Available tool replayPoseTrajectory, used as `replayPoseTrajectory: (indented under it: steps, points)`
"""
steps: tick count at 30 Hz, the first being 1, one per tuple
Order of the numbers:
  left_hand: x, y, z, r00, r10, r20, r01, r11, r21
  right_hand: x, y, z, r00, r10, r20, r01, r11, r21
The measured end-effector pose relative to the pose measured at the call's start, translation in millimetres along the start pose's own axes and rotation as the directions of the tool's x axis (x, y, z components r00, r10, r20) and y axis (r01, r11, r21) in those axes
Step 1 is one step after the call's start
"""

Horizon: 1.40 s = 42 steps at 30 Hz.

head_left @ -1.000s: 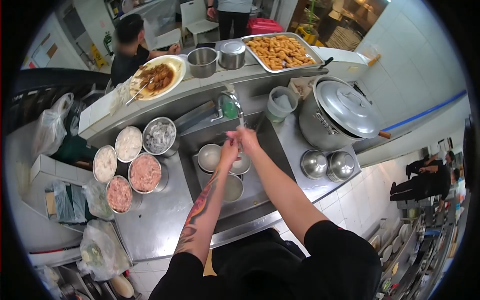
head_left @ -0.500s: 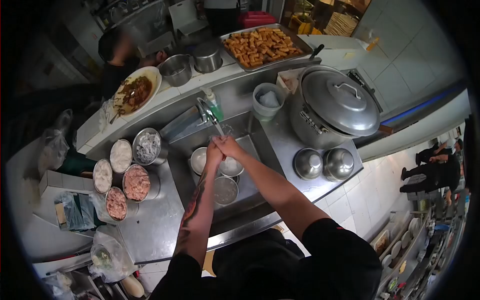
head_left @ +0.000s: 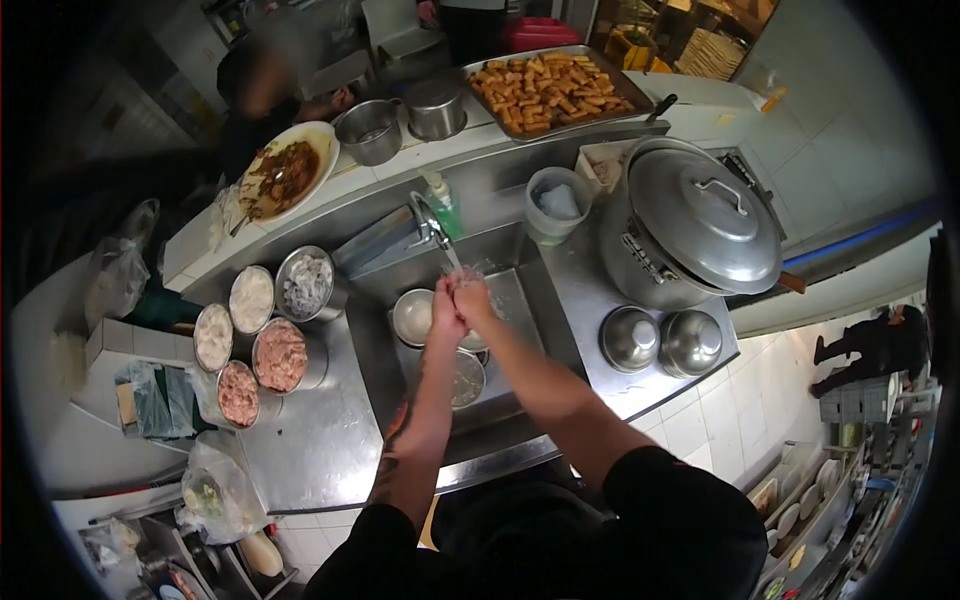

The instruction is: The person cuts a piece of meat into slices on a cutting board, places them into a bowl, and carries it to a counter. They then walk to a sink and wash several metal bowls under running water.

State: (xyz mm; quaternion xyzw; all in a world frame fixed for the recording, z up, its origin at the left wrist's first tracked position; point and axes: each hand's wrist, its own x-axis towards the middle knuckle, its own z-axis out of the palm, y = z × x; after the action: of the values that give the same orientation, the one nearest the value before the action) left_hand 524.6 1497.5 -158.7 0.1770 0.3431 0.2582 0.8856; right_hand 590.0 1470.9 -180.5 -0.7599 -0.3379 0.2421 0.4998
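Note:
A stream of water runs from the faucet onto my two hands, which are pressed together above the metal sink. My left hand is closed against the other, its fingers folded in. My right hand is closed too, and water splashes around its fingertips. Nothing shows between them, though the palms are hidden. Below and left of my hands sits a metal bowl in the sink. Another round metal container with water in it stands closer to me, partly behind my forearms.
On the right counter are a large lidded pot, two upturned bowls and a plastic tub. Containers of pink minced meat stand at left. A tray of fried rolls rests on the ledge; a person is behind it.
My view has shifted, so the sink and counters appear slightly further right. My hands stay together under the water, their grip on each other slightly changed. One distant person at right is out of view.

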Motion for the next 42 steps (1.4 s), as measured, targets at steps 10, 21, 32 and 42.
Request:
replayPoseTrajectory:
  steps: [10,21,32,42]
  points:
    - [51,-39,-26,0.908,0.372,-0.193,-0.285,0.885,0.367,-9,32,13,0.942,0.226,0.248,-0.334,0.702,0.629]
    - [45,4,-8,0.871,0.323,0.370,-0.423,0.109,0.900,-11,-15,-19,0.755,0.176,0.632,-0.634,-0.051,0.772]
    - [-50,-11,19,0.871,0.491,0.019,-0.416,0.716,0.560,33,-36,16,0.939,0.303,0.161,-0.328,0.654,0.682]
    - [30,29,-8,0.974,0.218,-0.058,-0.145,0.803,0.579,-27,-29,-13,0.949,0.128,0.288,-0.303,0.623,0.721]
